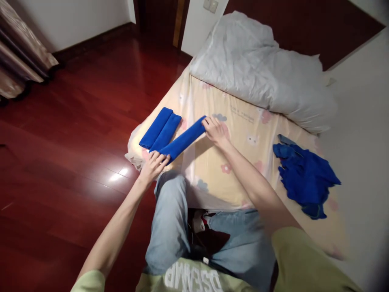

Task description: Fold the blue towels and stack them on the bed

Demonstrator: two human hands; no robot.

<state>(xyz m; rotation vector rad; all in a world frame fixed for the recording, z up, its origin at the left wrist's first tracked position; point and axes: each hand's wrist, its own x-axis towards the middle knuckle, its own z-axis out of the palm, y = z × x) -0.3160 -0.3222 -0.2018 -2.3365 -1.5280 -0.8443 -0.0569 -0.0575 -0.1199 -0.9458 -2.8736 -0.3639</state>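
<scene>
Between my hands stretches a long, narrow folded strip of blue cloth (185, 140), held slanting above the bed. My left hand (154, 163) grips its near end, fingers closed over the edge. At the far end, my right hand (213, 129) pinches the cloth between thumb and fingers. Just left of the strip, two folded blue cloths (158, 127) lie side by side near the bed's left edge; the strip's near end partly overlaps them in view. Over on the right, a crumpled heap of blue cloths (305, 176) rests on the sheet.
The bed (240, 148) has a pale yellow printed sheet. A grey quilt (258, 67) is bunched at its head, against a dark headboard (322, 28). Red wooden floor (69, 162) lies to the left, with a curtain (22, 52) beyond. A white wall (364, 134) borders the right side.
</scene>
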